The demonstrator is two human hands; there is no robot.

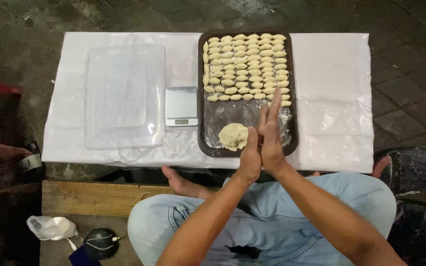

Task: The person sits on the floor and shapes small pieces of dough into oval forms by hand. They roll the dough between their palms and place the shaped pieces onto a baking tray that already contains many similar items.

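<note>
Now palms pressed flat together over the near half of the tray (201, 88): left hand (250, 156) below and a little behind, right hand (271, 132) in front, fingers straight and pointing away from the body, toward the rows of pieces (245, 64). Hands closed against each other, with no gap visible between them; cannot tell whether any dough is inside, because nothing shows at the edges. Long axis of the joined hands running from the wrists near the table edge up toward the far side of the tray, tilted a little to the right.

Just left of the hands, a dough lump (233, 136), pale, roundish, with rough surface, lying on the floured bare part of the tray and almost touching the left hand. No clear long axis on it; only slightly taller than wide.

On the far half of the tray, many small pieces in tidy rows, each like a pointed oval, long axis lying left to right across the tray. One column at the left edge standing the other way, long axis running near to far.

Left of the tray, just beside it, a small scale (181, 106) with its display toward the person. Further left, a clear lid (124, 96) lying flat on the white cloth (331, 74). Below the table edge, blue jeans (267, 221) and a bare foot (181, 183).
</note>
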